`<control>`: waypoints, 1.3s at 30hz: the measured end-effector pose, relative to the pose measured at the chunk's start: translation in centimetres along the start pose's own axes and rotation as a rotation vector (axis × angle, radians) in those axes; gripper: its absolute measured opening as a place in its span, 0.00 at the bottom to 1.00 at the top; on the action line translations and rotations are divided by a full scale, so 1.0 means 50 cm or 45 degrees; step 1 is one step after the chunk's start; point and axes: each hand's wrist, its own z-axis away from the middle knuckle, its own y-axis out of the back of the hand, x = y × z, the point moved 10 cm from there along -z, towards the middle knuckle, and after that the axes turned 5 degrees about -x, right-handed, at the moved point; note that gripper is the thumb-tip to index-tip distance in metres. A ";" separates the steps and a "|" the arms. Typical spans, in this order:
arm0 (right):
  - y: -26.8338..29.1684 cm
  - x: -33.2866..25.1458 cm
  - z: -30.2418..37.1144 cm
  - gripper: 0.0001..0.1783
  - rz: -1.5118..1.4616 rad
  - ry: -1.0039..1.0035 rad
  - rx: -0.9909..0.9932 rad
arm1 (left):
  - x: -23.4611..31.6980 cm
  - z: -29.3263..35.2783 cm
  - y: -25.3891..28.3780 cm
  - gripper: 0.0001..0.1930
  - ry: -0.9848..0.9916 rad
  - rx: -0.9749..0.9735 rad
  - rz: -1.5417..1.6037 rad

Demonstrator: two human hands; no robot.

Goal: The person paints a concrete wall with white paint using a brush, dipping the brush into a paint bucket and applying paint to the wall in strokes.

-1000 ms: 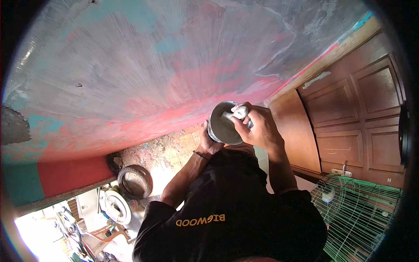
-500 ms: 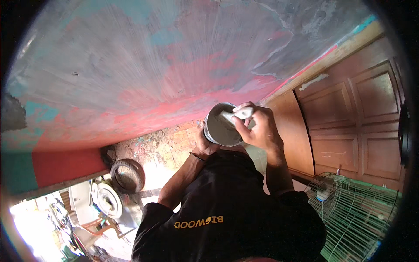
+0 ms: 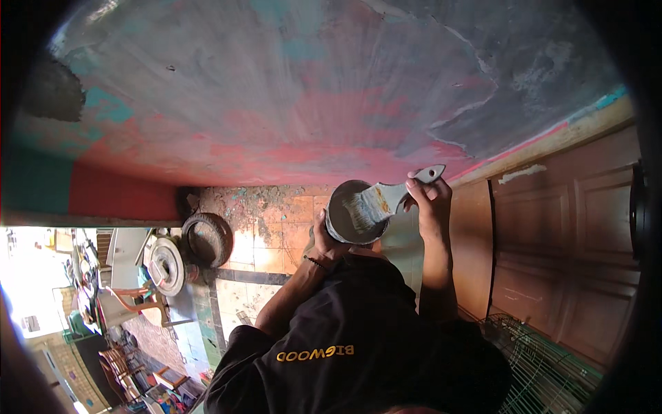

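My left hand (image 3: pixel 325 241) grips the side of a small round bucket (image 3: pixel 339 232) in front of my body, its fingers wrapped around the wall. Inside the bucket is a grey, wet-looking mix (image 3: pixel 340 208). A wide paintbrush (image 3: pixel 388 197), its ferrule spattered with white and yellow, slants over the bucket with its bristles inside the rim. My right hand (image 3: pixel 429 195) pinches the handle of this brush, whose holed end points up to the right. Part of the bristle tips blends into the mix, so how deep they sit is unclear.
Ahead stands a wall (image 3: pixel 303 103) patched in grey, pink and turquoise. At right are a brown panelled door (image 3: pixel 538 214) and a wire cage (image 3: pixel 545 366). A tyre (image 3: pixel 207 240) lies on the tiled floor (image 3: pixel 276 231) with crumbled debris along the wall; household clutter fills the lower left.
The brush has tipped back, its handle now pointing right and its wide head showing. My right hand has moved right, away from the bucket's rim. The view has shifted, showing more floor.
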 end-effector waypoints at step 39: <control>-1.094 0.409 0.061 0.10 -1.271 -0.834 -0.892 | 0.785 0.570 -0.036 0.46 -0.601 0.014 -0.035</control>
